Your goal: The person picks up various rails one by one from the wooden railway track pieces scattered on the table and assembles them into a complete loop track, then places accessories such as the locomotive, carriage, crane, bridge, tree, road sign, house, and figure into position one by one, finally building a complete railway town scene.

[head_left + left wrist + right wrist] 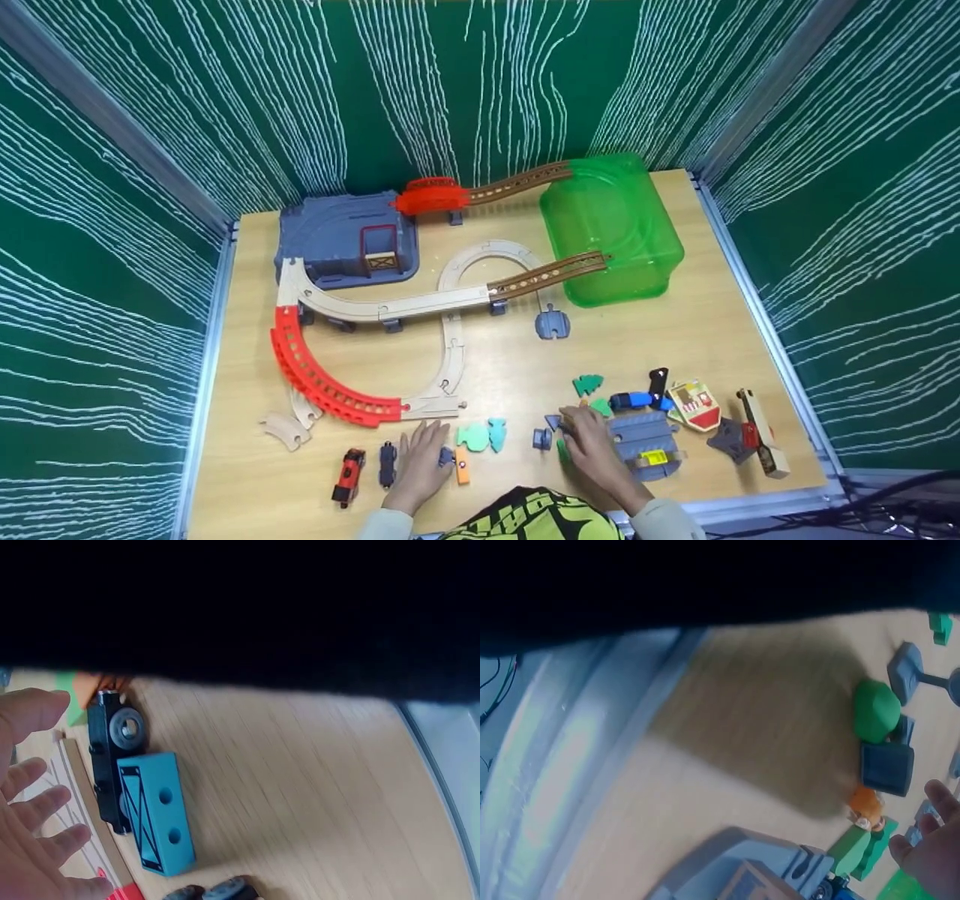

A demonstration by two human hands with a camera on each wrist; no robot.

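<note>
My left hand [421, 465] is low over the table between a dark blue train car [387, 463] and an orange block [462, 466]. In the left wrist view its fingers are spread and hold nothing, near a black wheeled chassis [105, 765] and a teal block [161, 814] with two holes. My right hand [596, 450] hovers left of the grey track plate [641, 435], fingers loosely bent. In the right wrist view it holds nothing; a dark grey block [886, 766], an orange figure [866, 806] and a green piece [876, 710] lie by its fingertips.
Wooden and red curved track [330, 394] loops from a grey station base [322, 225] towards a green translucent bin [615, 225]. A red-black engine [349, 476] stands at left. Green tree pieces [589, 385], a blue engine [631, 400] and a toy crane [763, 439] lie at right.
</note>
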